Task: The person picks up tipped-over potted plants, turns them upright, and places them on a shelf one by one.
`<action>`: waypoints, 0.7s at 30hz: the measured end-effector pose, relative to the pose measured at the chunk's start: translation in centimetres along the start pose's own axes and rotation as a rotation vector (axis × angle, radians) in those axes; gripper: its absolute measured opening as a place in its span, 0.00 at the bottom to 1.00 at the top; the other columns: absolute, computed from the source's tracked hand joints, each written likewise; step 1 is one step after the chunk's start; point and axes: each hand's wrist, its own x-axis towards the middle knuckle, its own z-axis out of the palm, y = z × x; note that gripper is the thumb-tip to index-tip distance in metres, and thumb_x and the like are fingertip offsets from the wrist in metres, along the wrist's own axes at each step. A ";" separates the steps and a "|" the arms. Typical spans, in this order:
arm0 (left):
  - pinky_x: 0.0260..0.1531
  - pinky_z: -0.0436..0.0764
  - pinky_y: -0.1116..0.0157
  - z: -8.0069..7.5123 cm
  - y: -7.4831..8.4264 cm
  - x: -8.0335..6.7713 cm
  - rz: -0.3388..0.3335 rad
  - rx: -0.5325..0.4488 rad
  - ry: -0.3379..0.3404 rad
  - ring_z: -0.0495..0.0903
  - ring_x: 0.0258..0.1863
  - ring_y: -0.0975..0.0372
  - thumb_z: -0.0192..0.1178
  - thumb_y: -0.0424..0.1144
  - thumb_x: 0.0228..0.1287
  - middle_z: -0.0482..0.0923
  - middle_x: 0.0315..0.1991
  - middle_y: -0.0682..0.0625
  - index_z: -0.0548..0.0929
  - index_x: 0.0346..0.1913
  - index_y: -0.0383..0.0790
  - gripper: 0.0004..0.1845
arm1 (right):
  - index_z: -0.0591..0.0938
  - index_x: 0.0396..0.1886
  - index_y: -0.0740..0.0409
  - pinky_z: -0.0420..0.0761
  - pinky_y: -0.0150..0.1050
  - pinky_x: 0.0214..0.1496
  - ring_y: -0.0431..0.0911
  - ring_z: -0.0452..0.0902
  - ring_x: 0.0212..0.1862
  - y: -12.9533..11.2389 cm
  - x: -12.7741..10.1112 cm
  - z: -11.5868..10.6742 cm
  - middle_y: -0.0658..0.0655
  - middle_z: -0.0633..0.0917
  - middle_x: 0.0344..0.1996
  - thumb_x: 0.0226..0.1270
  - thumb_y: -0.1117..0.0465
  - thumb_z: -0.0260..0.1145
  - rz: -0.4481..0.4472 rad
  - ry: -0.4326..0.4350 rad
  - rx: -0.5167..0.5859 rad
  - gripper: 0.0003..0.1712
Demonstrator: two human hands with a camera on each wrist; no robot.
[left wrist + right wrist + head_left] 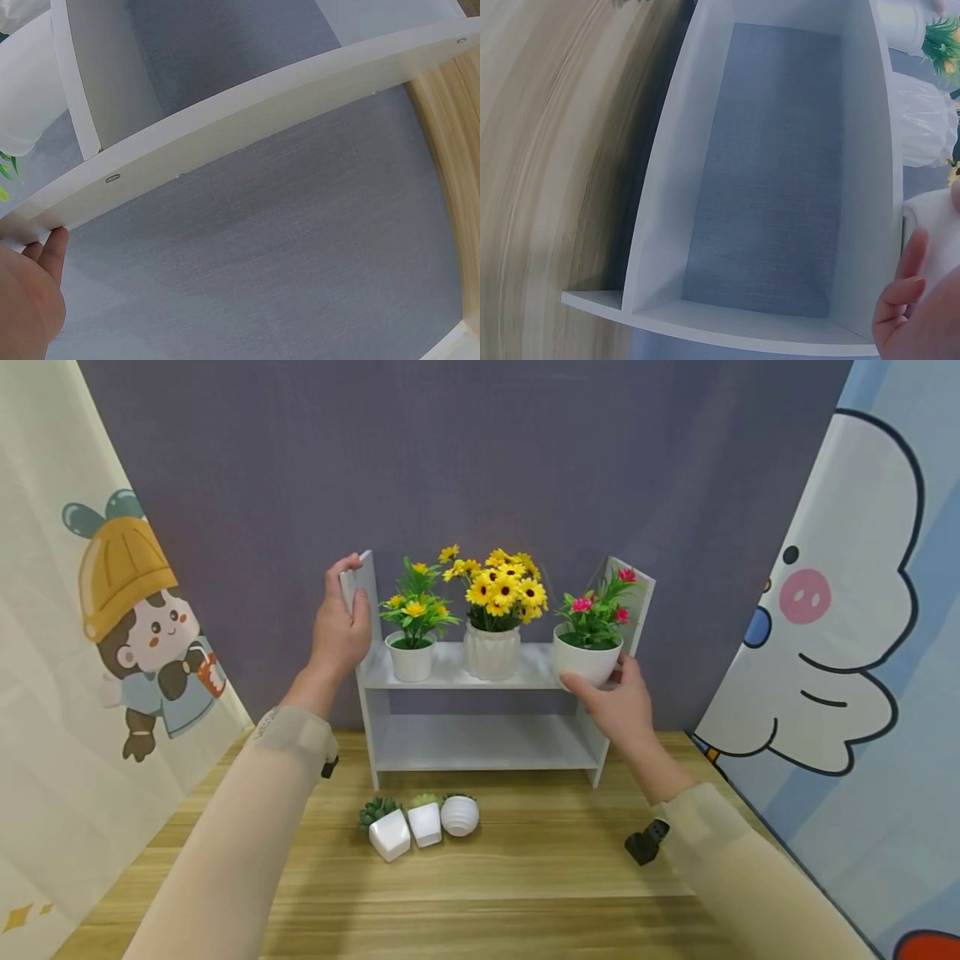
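A small white two-tier shelf [457,681] stands on the wooden table against a purple backdrop. My left hand [341,622] grips the top of its left side panel [365,578]. My right hand [618,702] holds a white pot of pink flowers [588,656] at the right end of the upper shelf. A pot of small yellow flowers [411,656] and a ribbed vase of sunflowers [492,647] stand to its left. In the left wrist view a fingertip [56,244] touches the panel edge [247,127]. The right wrist view shows the shelf's lower bay [769,172] and my fingers [911,300].
Three small white succulent pots [423,822] lie on the table [525,877] in front of the shelf. Cartoon-print curtains hang at the left [90,610] and the right [847,635]. A black wrist mount [647,842] shows under my right forearm.
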 end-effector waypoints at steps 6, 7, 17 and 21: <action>0.21 0.64 0.64 0.0 0.0 -0.1 -0.005 -0.004 -0.002 0.60 0.18 0.64 0.42 0.41 0.89 0.66 0.85 0.52 0.62 0.81 0.50 0.24 | 0.56 0.90 0.51 0.86 0.37 0.39 0.52 0.82 0.44 0.3 0.6 0.7 0.65 0.77 0.72 0.62 0.27 0.78 -0.006 0.051 -0.028 0.67; 0.21 0.64 0.64 0.0 0.0 -0.1 -0.005 -0.002 -0.001 0.60 0.18 0.64 0.42 0.41 0.89 0.65 0.85 0.52 0.62 0.81 0.50 0.24 | 0.57 0.90 0.51 0.86 0.38 0.39 0.52 0.83 0.42 0.3 0.6 0.8 0.65 0.78 0.72 0.62 0.27 0.78 -0.006 0.059 -0.031 0.67; 0.20 0.63 0.65 0.0 0.1 -0.1 -0.007 0.007 -0.005 0.59 0.17 0.65 0.42 0.41 0.90 0.63 0.87 0.55 0.61 0.81 0.51 0.24 | 0.65 0.85 0.52 0.84 0.40 0.37 0.47 0.84 0.31 0.4 0.7 1.8 0.65 0.80 0.68 0.64 0.28 0.76 -0.038 0.129 -0.071 0.60; 0.20 0.63 0.65 -0.1 0.0 -0.1 -0.008 0.007 -0.009 0.59 0.17 0.66 0.42 0.41 0.90 0.62 0.87 0.56 0.61 0.81 0.51 0.23 | 0.66 0.84 0.54 0.84 0.39 0.35 0.47 0.84 0.28 0.4 0.9 2.2 0.66 0.80 0.68 0.65 0.28 0.77 -0.057 0.144 -0.072 0.59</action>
